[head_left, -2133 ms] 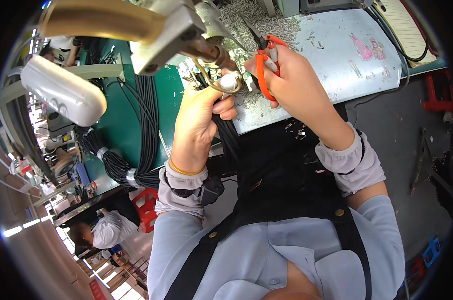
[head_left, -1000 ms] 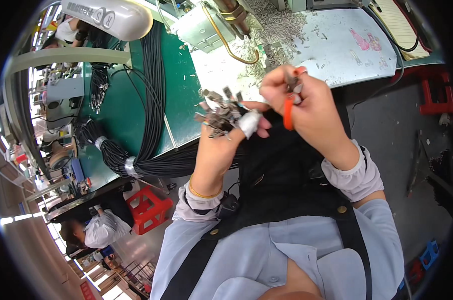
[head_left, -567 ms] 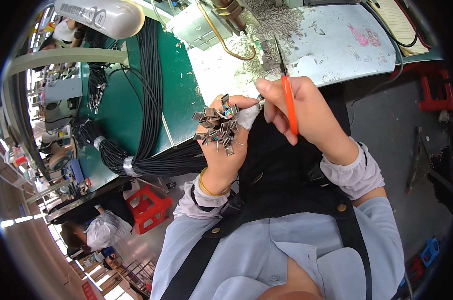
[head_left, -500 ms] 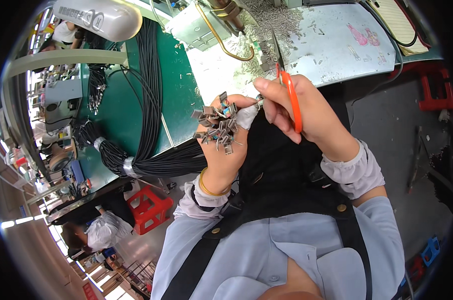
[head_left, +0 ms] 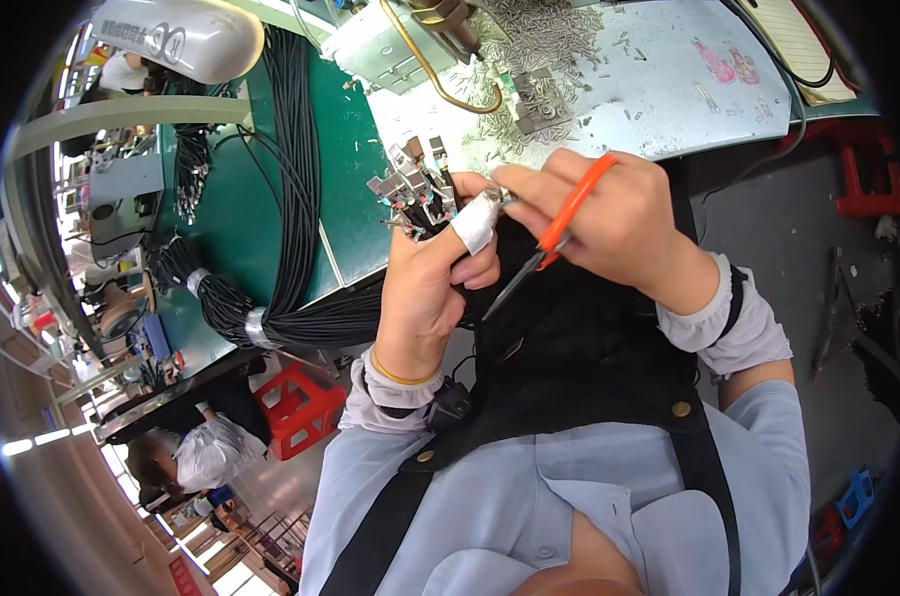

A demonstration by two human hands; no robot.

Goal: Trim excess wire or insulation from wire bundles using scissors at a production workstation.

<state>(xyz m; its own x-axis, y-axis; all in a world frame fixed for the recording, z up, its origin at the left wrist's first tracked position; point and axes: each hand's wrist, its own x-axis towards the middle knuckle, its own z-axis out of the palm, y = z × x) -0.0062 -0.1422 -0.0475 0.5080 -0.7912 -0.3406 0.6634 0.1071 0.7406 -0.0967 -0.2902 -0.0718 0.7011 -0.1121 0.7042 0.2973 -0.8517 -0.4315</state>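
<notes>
My left hand [head_left: 432,273], its thumb wrapped in white tape [head_left: 476,221], is closed round a bunch of cables with metal connectors [head_left: 410,187] fanning out above the wrist. Orange-handled scissors [head_left: 575,205] hang in my right hand [head_left: 619,214], with the dark blade slanting down to the left over my black apron [head_left: 579,348]. The thumb and forefinger of that same hand meet the left thumb tip at one small metal connector end [head_left: 497,196]. The fingers hide most of that piece.
Many small metal pieces [head_left: 539,40] lie heaped on the white board under a bench machine [head_left: 380,45]. Black cable bundles [head_left: 291,169] run over the green bench at left. Red stools [head_left: 296,407] stand on the floor, and another person [head_left: 212,457] sits beyond.
The scissors have swung from pointing up at the board to pointing down and left. My left hand has turned, bringing the connectors up and left. Both hands still meet at the thumb.
</notes>
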